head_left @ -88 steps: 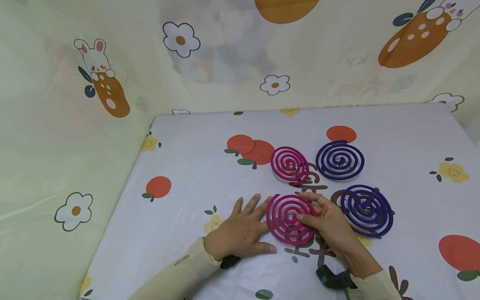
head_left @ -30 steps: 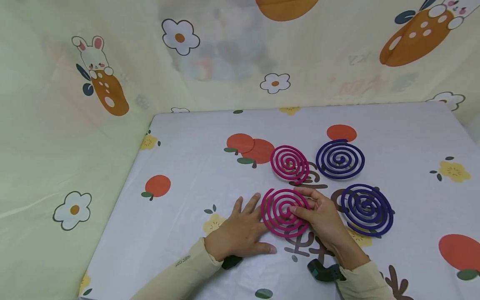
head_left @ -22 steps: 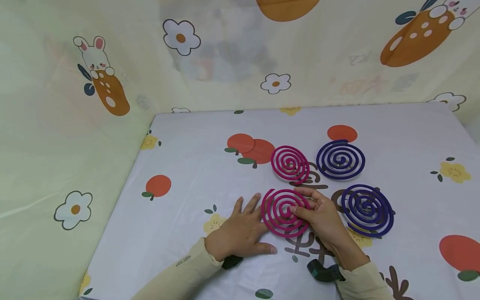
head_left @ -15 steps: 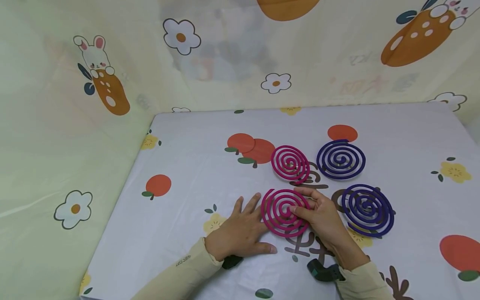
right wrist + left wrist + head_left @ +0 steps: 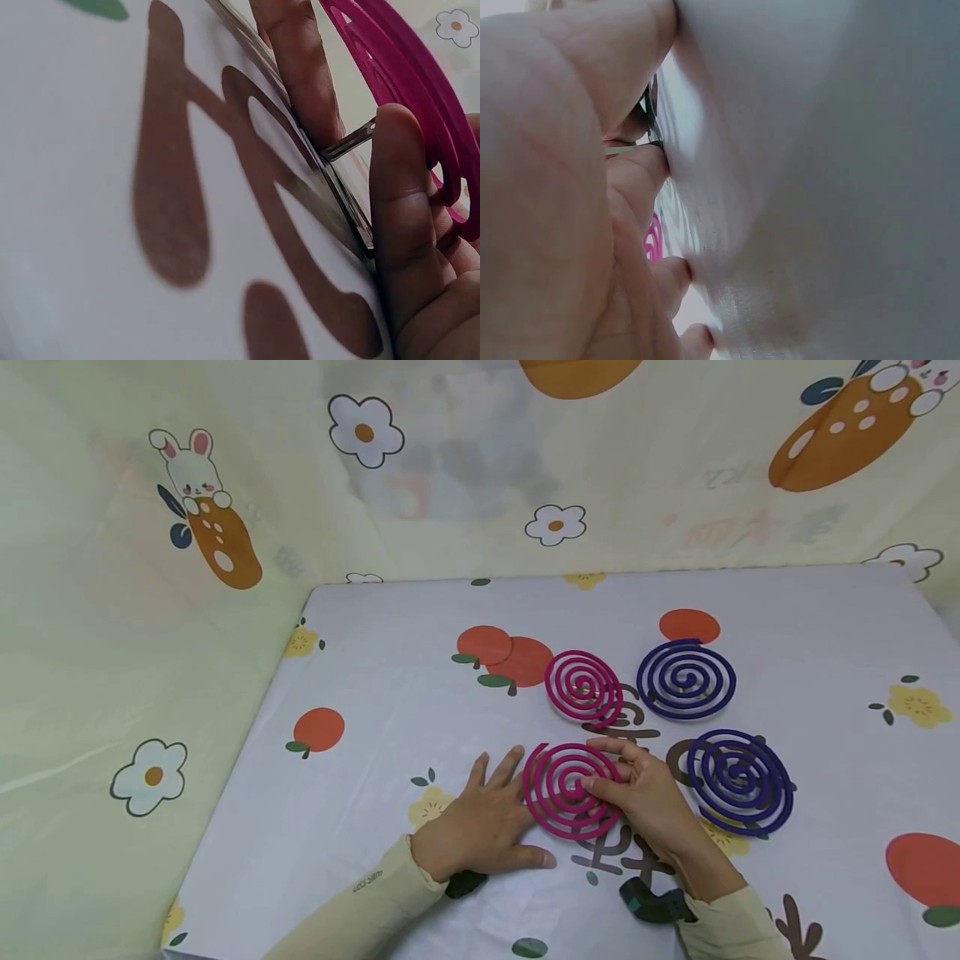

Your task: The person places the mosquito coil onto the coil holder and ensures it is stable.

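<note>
My right hand (image 5: 648, 802) pinches a pink mosquito coil (image 5: 558, 814) near its centre, thumb on top, in the head view. Spread out on the table, my left hand (image 5: 476, 831) keeps its fingers straight, with fingertips reaching under the coil's left edge. In the right wrist view, a thin metal stand (image 5: 349, 142) rises from the table below the tilted coil, with a fingertip of my left hand at its foot. A second pink coil (image 5: 567, 668) lies just beyond the held one. Two dark blue coils (image 5: 686, 714) lie to the right, one behind the other.
A white cloth printed with fruit and flowers covers the table (image 5: 390, 685). Pale curtains (image 5: 450, 527) printed with rabbits and flowers stand along the back and left edges. A black wrist device (image 5: 652, 902) sits at my right sleeve.
Since the oldest frame, my right hand has shifted the held pink coil slightly left and away, then a touch nearer in the last half second. My left hand stays in place.
</note>
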Demonstrator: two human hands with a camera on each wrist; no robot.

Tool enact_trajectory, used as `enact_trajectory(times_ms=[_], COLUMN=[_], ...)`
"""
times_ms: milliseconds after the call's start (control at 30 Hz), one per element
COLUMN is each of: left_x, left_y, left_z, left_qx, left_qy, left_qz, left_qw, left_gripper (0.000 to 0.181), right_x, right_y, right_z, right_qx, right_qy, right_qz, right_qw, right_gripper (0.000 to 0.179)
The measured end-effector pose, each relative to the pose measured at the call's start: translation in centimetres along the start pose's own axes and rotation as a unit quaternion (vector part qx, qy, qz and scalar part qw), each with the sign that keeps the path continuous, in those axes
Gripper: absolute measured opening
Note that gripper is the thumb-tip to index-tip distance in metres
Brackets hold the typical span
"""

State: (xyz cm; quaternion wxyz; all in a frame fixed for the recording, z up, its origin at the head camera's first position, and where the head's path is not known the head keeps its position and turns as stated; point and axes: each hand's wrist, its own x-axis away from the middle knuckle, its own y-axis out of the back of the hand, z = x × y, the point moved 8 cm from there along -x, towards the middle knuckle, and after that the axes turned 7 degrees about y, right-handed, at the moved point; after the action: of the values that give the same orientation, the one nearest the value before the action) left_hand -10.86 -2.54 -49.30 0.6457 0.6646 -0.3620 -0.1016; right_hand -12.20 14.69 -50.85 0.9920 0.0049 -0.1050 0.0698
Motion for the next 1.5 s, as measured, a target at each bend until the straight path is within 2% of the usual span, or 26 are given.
enact_trajectory(times_ms=[267,667,1000,1233,1500], left_x=[-0.01,-0.05,-0.11,-0.13,-0.07], left_y=[-0.03,-0.08,-0.12,-0.28,-0.15], left_z=[-0.01,-0.01,0.04,0.09,-0.02], left_qx=[0.001,0.003,-0.002,-0.001,-0.004], left_qy=[0.0,0.002,0.005,0.006,0.0], left_qz=[0.003,0.005,0.006,0.012,0.003], left_qw=[1.0,1.0,1.0,0.9999,1.0], left_gripper=[0.095,0.095,0.096,0.093,0.091], right_x=[0.08,0.15,0.05,-0.02,-0.02], right_y=[-0.11,-0.08,-0.21,-0.09,0.02], right_z=[0.04,-0.07,0.04,0.08,0.16], right_qx=[-0.017,-0.013,-0.021,-0.017,-0.01], right_qy=[0.008,0.002,0.018,0.023,0.016], right_qz=[0.01,0.027,0.04,0.024,0.012], right_qw=[0.9998,0.9995,0.9988,0.9993,0.9997], right_gripper=[0.058,0.058,0.057,0.057,0.057])
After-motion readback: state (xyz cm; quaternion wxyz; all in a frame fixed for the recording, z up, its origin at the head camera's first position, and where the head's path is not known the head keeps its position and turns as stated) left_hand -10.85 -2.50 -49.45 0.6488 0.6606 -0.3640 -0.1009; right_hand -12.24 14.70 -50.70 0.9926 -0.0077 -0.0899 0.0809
